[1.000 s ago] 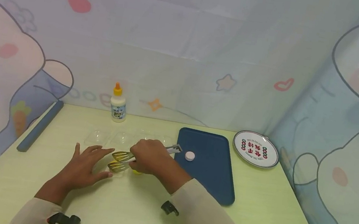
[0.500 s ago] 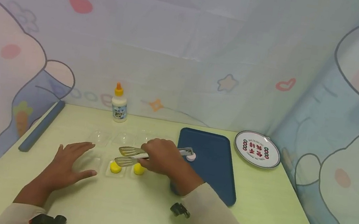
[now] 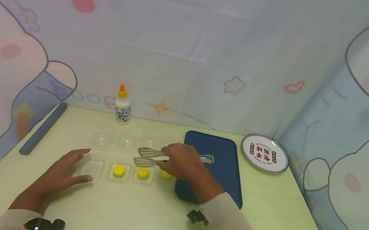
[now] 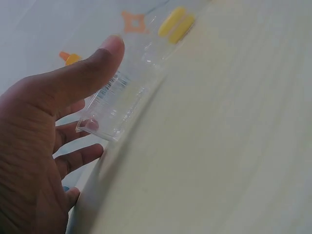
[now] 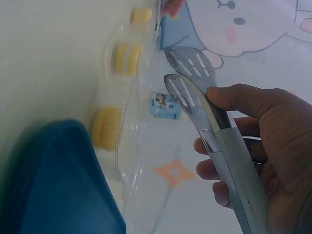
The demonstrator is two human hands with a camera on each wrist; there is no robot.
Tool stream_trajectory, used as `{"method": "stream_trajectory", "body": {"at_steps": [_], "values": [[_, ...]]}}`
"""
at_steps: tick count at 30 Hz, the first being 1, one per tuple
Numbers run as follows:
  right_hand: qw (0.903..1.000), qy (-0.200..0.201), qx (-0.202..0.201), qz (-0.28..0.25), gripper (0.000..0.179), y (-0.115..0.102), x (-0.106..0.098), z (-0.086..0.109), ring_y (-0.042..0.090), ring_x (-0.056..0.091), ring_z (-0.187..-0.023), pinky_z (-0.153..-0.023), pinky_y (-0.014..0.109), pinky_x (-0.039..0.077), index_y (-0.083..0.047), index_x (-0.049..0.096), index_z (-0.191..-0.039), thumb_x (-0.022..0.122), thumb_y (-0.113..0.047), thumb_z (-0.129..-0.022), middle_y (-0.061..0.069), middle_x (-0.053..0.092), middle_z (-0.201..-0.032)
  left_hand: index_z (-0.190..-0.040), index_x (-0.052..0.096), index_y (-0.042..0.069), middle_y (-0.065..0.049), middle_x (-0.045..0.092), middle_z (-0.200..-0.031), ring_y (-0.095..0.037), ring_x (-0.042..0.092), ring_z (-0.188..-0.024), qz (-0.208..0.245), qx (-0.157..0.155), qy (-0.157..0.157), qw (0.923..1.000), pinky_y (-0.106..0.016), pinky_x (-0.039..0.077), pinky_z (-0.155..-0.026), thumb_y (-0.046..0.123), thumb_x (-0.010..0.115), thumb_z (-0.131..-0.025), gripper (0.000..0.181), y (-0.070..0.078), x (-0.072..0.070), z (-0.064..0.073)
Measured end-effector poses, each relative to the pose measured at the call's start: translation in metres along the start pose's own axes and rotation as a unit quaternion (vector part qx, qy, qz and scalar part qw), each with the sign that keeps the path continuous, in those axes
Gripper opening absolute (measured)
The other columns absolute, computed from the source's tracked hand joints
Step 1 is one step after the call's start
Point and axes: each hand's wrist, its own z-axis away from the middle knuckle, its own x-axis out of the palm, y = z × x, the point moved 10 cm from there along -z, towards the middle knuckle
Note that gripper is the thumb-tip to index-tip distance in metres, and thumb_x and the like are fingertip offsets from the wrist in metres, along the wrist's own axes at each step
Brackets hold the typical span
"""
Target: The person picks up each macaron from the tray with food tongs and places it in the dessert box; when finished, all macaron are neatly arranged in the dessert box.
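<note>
Right hand (image 3: 182,162) grips the tongs (image 5: 241,170), fingers curled round the handles, slotted tips slightly apart, held above the table beside the blue tray (image 3: 226,169). Left hand (image 3: 57,173) spread, thumb away from fingers, at the leftmost clear box (image 3: 92,169); I cannot tell whether they touch. I count three yellow cakes (image 3: 119,171) to its right, the third partly hidden by the right hand.
</note>
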Motion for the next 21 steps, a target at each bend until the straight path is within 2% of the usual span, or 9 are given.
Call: {"method": "stream_trajectory", "body": {"at_steps": [7, 13, 16, 21], "values": [[0.9995, -0.001, 0.028, -0.011, 0.031, 0.022, -0.005, 0.015, 0.014, 0.073, -0.087, -0.069, 0.033, 0.058, -0.017, 0.083, -0.119, 0.08, -0.041, -0.1, -0.003, 0.082, -0.105, -0.166, 0.04, 0.006, -0.033, 0.044, -0.164, -0.059, 0.045, -0.146, 0.007, -0.013, -0.003, 0.9999, -0.083, 0.035, -0.112, 0.032, 0.092, -0.089, 0.096, -0.007, 0.0, 0.001], [0.9989, 0.027, 0.038, 0.001, 0.034, 0.044, -0.009, 0.029, 0.017, 0.079, -0.1, -0.077, 0.039, 0.065, -0.016, 0.083, -0.122, 0.081, -0.041, -0.099, -0.002, 0.084, -0.116, -0.166, 0.042, 0.013, -0.031, 0.045, -0.165, -0.06, 0.04, -0.15, 0.011, -0.025, -0.003, 0.9996, -0.083, 0.034, -0.112, 0.033, 0.09, -0.091, 0.091, -0.013, 0.0, 0.0], [0.9983, 0.032, 0.049, -0.002, 0.037, 0.056, -0.012, 0.035, 0.021, 0.08, -0.107, -0.083, 0.042, 0.067, -0.015, 0.083, -0.124, 0.081, -0.042, -0.099, 0.001, 0.084, -0.121, -0.166, 0.043, 0.014, -0.031, 0.046, -0.165, -0.061, 0.039, -0.15, 0.016, -0.024, -0.006, 0.9996, -0.083, 0.033, -0.112, 0.032, 0.09, -0.091, 0.091, -0.014, 0.001, 0.0], [0.9978, 0.035, 0.056, -0.005, 0.04, 0.072, -0.018, 0.045, 0.023, 0.08, -0.107, -0.085, 0.045, 0.066, -0.014, 0.082, -0.127, 0.079, -0.043, -0.1, 0.002, 0.083, -0.122, -0.165, 0.043, 0.011, -0.032, 0.048, -0.163, -0.061, 0.039, -0.149, 0.018, -0.016, -0.005, 0.9997, -0.083, 0.033, -0.111, 0.03, 0.091, -0.09, 0.091, -0.015, 0.001, 0.001]]}}
